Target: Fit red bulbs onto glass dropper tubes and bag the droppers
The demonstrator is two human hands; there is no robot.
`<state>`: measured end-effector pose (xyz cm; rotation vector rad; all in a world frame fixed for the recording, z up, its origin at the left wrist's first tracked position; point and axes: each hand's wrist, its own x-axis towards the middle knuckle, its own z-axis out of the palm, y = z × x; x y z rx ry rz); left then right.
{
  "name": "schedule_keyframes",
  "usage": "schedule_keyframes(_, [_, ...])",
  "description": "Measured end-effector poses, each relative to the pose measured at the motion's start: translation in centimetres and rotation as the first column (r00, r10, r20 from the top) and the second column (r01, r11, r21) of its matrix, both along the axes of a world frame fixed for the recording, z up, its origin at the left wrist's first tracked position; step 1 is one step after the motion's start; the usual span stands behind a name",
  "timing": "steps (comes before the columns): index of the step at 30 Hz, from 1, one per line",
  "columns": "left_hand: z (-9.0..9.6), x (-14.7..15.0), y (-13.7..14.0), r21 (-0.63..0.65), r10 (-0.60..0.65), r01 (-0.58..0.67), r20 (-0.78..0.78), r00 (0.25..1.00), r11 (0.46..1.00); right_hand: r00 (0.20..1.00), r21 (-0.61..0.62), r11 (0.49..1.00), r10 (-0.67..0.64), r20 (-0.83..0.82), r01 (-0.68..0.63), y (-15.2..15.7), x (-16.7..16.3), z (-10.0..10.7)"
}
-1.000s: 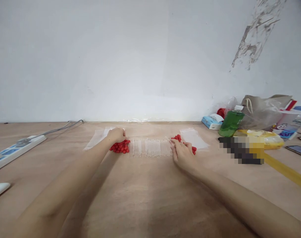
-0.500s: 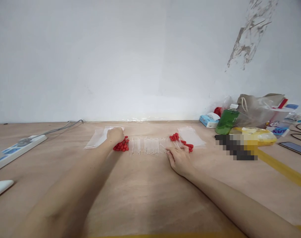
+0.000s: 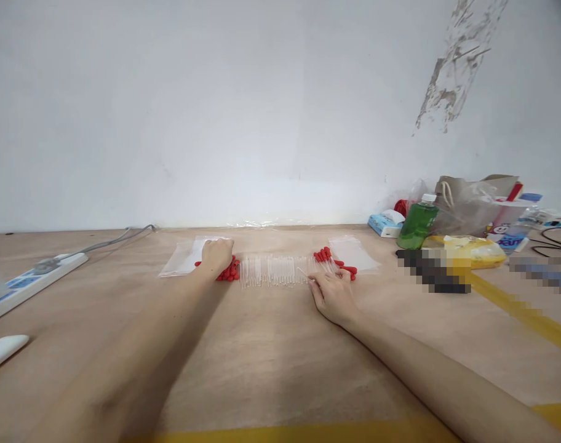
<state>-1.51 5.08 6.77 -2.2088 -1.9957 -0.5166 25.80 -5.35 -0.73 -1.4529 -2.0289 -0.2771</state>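
Observation:
My left hand [image 3: 217, 253] is closed, knuckles up, at the left pile of red-bulbed pieces [image 3: 229, 269]. One red bulb [image 3: 198, 264] pokes out at the left side of this hand; its grip is hidden. Thin clear sticks [image 3: 280, 271] lie side by side in a row between my hands. At the row's right end, my right hand [image 3: 336, 298] rests low with thumb and forefinger tips together on a slanting clear stick [image 3: 301, 271]. More red-bulbed pieces with clear stems [image 3: 323, 254] lie just beyond its fingers, partly covered.
Flat clear plastic bags lie at left [image 3: 178, 258] and right [image 3: 354, 253]. A power strip [image 3: 35, 286] and white object [image 3: 4, 352] are far left. On the right stand a tissue pack [image 3: 384, 225], green bottle [image 3: 417, 224], plastic bags [image 3: 469, 203] and yellow packet [image 3: 477, 251].
My left hand has shifted slightly right over the red pile, and a red bulb now shows at its left side. My right hand stays nearly in place. The view has turned slightly.

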Motion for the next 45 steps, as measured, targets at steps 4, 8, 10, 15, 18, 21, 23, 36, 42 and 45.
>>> schedule_keyframes(4, [0.8,-0.3,-0.7,0.117,-0.036,0.029,0.060,0.998,0.993,0.999,0.012,1.000,0.015,-0.043,-0.014,0.1,0.1,-0.1])
schedule_keyframes(8, [-0.2,0.4,-3.1,0.114,-0.186,0.148,0.552,0.813,0.982,0.992,0.060,0.994,0.093,-0.086,-0.088,0.3,0.2,-0.3])
schedule_keyframes(10, [-1.7,1.3,-5.0,0.021,-0.157,0.258,0.841,0.518,0.966,0.985,0.078,0.988,0.141,-0.095,-0.133,0.4,0.2,-0.4])
schedule_keyframes(15, [-5.3,3.9,-8.7,-0.129,0.125,0.514,0.991,0.043,0.848,0.968,0.102,0.971,0.228,-0.101,-0.218,0.1,-0.1,-0.3])
schedule_keyframes(18, [-6.3,4.4,-9.3,-0.110,0.129,0.552,0.992,0.005,0.826,0.960,0.103,0.962,0.264,-0.090,-0.255,-0.3,-0.3,-0.2])
schedule_keyframes(21, [-6.6,4.3,-9.3,-0.062,0.009,0.561,0.995,0.096,0.825,0.951,0.102,0.953,0.295,-0.090,-0.286,-0.6,-0.5,-0.2])
schedule_keyframes(23, [-6.7,4.2,-9.5,-0.032,-0.100,0.574,0.975,0.197,0.818,0.945,0.103,0.948,0.311,-0.102,-0.300,-0.7,-0.7,-0.2])
schedule_keyframes(36, [-6.9,4.7,-10.7,0.016,-0.404,0.560,0.710,0.577,0.828,0.909,0.130,0.916,0.394,-0.132,-0.379,-1.8,-1.5,0.6])
schedule_keyframes(42, [-6.9,4.7,-11.0,0.047,-0.453,0.565,0.654,0.606,0.824,0.909,0.109,0.913,0.405,-0.103,-0.394,-1.8,-1.4,0.4])
schedule_keyframes(45, [-6.8,4.7,-11.0,0.065,-0.467,0.570,0.650,0.599,0.819,0.901,0.080,0.903,0.427,-0.073,-0.421,-1.7,-1.4,0.3])
